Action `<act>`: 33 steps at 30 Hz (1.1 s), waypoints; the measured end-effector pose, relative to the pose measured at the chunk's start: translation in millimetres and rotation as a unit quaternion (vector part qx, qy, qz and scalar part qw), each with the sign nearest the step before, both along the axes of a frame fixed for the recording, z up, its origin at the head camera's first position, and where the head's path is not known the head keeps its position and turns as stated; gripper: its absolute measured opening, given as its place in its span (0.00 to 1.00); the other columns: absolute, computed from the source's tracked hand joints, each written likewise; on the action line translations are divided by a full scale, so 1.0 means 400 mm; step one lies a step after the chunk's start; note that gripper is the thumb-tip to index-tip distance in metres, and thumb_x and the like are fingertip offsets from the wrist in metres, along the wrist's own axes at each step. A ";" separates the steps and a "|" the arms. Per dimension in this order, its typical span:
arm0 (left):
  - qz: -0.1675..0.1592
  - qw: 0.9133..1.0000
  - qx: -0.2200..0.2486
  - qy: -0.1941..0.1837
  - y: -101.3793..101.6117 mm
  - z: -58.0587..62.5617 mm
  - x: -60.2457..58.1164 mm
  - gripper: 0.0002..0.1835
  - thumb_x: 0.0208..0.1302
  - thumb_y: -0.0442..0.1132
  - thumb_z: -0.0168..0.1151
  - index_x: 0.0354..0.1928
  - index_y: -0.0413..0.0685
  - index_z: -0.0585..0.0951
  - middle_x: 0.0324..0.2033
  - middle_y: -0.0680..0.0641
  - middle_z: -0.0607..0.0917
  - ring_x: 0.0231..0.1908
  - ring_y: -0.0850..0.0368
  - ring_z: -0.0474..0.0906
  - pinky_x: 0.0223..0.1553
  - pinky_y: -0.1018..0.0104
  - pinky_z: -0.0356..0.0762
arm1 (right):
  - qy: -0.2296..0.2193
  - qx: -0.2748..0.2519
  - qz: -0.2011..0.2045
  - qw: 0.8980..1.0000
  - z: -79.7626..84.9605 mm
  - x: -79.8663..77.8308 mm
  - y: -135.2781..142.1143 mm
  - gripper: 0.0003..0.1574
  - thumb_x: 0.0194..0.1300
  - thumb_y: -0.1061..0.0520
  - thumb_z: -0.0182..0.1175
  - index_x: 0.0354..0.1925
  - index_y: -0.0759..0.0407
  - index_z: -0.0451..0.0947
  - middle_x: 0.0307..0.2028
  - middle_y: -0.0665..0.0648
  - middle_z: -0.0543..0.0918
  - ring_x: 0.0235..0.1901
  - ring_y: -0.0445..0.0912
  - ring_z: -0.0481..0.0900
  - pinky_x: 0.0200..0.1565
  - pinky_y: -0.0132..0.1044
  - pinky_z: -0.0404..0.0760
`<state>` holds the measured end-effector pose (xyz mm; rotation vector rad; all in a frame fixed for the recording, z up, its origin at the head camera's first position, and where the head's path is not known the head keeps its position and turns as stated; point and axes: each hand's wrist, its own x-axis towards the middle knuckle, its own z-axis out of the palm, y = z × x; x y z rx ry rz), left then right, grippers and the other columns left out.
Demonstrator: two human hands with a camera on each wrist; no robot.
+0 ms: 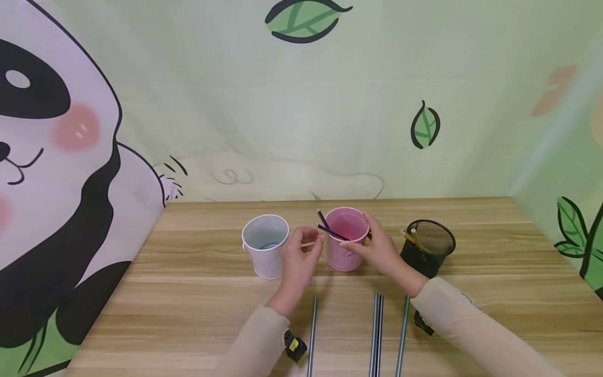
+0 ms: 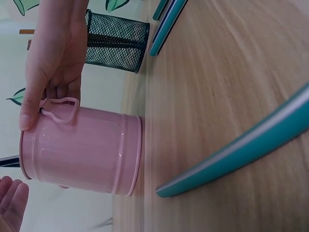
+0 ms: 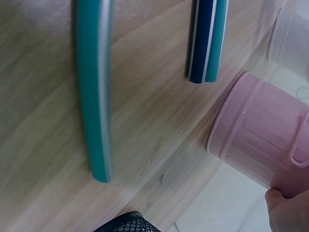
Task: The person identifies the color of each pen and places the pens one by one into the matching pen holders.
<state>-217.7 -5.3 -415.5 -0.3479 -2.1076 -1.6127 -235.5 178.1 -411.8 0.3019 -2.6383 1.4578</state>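
Observation:
A pink bucket (image 1: 345, 256) stands upright at the middle of the table, with two dark pencils (image 1: 332, 232) leaning out over its left rim. My right hand (image 1: 377, 248) grips the bucket's right side, its thumb (image 2: 33, 104) at the rim beside a wire-like handle loop (image 2: 65, 110). Close to the bucket's left side is my left hand (image 1: 301, 256), fingers loosely bent near the pencil ends. In the left wrist view its fingertips (image 2: 17, 198) show nothing between them. A white bucket (image 1: 267, 264) stands just left of that hand.
Right of the pink bucket, a black mesh pen holder (image 1: 426, 262) contains yellowish pencils (image 1: 412, 240). Nearer the front lie a teal pencil (image 1: 312, 335) on the left, a teal and dark-blue bunch (image 1: 375, 335), and another teal pencil (image 1: 402, 335) below the right forearm. A printed backdrop rises behind.

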 end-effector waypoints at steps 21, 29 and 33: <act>-0.055 0.998 0.000 -0.041 0.009 0.026 0.078 0.12 0.57 0.30 0.66 0.42 0.34 0.79 0.37 0.36 0.84 0.37 0.45 0.84 0.40 0.62 0.83 | 0.012 0.003 -0.001 1.000 -0.002 0.000 -0.003 0.51 0.56 0.55 0.69 0.68 0.67 0.54 0.62 0.70 0.68 0.63 0.63 0.67 0.60 0.53 0.70; -0.120 0.990 -0.060 -0.044 0.037 0.031 0.120 0.11 0.58 0.31 0.65 0.42 0.35 0.79 0.38 0.38 0.83 0.39 0.46 0.82 0.41 0.59 0.83 | 0.018 -0.001 0.003 1.000 -0.005 0.000 -0.003 0.48 0.56 0.57 0.69 0.68 0.66 0.55 0.62 0.69 0.68 0.63 0.63 0.67 0.60 0.53 0.70; -0.154 0.981 -0.101 -0.061 0.051 0.028 0.140 0.09 0.58 0.32 0.65 0.40 0.38 0.79 0.38 0.40 0.83 0.40 0.47 0.82 0.42 0.59 0.82 | 0.023 -0.003 0.005 1.000 -0.002 0.001 -0.003 0.48 0.56 0.57 0.69 0.67 0.66 0.55 0.61 0.69 0.68 0.62 0.63 0.67 0.60 0.53 0.70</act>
